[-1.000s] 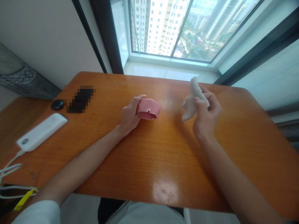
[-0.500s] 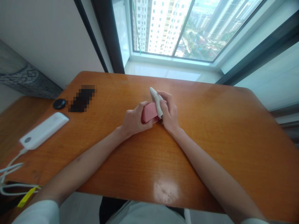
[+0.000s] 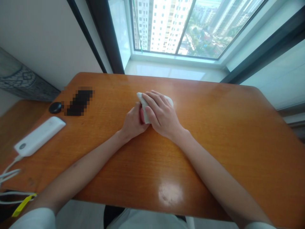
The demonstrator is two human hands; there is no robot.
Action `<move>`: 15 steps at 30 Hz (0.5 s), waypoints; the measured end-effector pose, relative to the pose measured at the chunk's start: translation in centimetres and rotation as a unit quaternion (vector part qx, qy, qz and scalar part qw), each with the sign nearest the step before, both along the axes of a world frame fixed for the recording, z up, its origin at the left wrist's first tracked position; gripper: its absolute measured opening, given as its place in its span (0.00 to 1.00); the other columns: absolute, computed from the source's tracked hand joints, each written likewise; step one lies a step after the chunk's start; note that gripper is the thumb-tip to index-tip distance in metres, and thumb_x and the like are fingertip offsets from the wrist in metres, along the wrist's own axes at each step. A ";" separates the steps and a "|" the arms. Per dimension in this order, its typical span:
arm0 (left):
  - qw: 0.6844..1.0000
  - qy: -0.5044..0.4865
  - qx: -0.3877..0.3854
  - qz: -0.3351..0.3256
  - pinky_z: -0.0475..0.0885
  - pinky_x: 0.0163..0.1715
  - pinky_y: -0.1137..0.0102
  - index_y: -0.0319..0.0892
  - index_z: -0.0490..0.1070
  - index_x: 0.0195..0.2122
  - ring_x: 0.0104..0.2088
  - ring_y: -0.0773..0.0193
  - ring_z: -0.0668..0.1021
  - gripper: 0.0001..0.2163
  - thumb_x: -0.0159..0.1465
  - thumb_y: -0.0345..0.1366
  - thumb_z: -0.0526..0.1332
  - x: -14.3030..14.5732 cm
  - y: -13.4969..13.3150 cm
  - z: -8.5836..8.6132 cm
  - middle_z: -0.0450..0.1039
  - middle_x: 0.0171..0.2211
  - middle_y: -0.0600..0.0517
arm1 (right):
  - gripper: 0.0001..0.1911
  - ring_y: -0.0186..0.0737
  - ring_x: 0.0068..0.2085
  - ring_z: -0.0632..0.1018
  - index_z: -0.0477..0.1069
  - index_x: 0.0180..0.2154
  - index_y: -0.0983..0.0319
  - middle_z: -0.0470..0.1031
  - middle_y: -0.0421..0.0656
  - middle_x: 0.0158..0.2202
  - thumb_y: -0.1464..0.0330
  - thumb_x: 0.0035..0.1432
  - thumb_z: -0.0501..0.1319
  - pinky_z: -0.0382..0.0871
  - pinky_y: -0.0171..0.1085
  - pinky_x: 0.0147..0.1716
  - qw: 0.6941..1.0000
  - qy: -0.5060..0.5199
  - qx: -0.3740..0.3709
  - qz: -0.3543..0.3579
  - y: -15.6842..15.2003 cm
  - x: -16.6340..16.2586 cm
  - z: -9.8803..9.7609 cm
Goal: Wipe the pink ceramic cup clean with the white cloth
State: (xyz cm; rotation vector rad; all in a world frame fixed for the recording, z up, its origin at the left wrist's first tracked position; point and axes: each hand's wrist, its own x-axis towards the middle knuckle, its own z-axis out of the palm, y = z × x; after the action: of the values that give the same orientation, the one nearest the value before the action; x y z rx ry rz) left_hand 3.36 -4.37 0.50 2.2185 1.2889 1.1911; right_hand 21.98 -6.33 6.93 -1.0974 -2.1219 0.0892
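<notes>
At the middle of the orange wooden table [image 3: 214, 133], my left hand [image 3: 132, 122] grips a pink object [image 3: 141, 116], of which only a thin sliver shows between my hands. My right hand [image 3: 160, 114] lies over the top of it, fingers pressing a white cloth [image 3: 145, 105] down onto the pink object. The cloth peeks out at the left of my fingers and behind my knuckles. Both hands touch each other.
A white power bank [image 3: 39, 135] with white cables [image 3: 9, 173] lies at the left edge. A small black round thing [image 3: 55, 107] and a blurred dark patch [image 3: 78, 101] sit at the back left. A window [image 3: 186, 25] looks over high-rise buildings beyond the table.
My right hand carried the white cloth from the right over to the pink object and now covers it. The left hand kept hold of the pink object.
</notes>
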 end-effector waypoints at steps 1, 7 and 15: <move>1.000 -0.006 -0.001 0.002 0.81 0.31 0.59 0.49 0.64 0.55 0.33 0.52 0.86 0.23 0.65 0.49 0.71 -0.1 0.0 0.0 0.84 0.40 0.49 | 0.27 0.58 0.77 0.73 0.70 0.75 0.60 0.78 0.54 0.73 0.61 0.84 0.50 0.68 0.61 0.78 1.000 -0.002 -0.005 -0.001 -0.1 0.0 0.1; 1.000 0.011 0.004 -0.003 0.80 0.32 0.63 0.48 0.69 0.53 0.33 0.55 0.86 0.16 0.66 0.43 0.67 -0.6 0.0 -0.2 0.86 0.39 0.50 | 0.32 0.66 0.81 0.67 0.68 0.77 0.59 0.72 0.56 0.78 0.64 0.75 0.59 0.68 0.65 0.75 0.999 -0.052 0.002 -0.006 -0.8 -0.6 0.7; 0.999 0.031 -0.008 -0.004 0.85 0.44 0.63 0.48 0.72 0.61 0.43 0.54 0.90 0.29 0.62 0.48 0.78 -0.5 -0.2 0.4 0.88 0.49 0.50 | 0.21 0.51 0.61 0.86 0.82 0.60 0.52 0.88 0.47 0.61 0.51 0.79 0.58 0.79 0.52 0.66 0.949 0.289 -0.124 -0.023 1.2 -0.6 -2.0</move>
State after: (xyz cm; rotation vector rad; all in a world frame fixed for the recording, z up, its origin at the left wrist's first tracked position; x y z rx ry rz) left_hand 2.87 -4.54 0.86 2.2627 1.3077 1.1128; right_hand 21.40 -5.09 4.94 -1.0953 -1.5817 0.5956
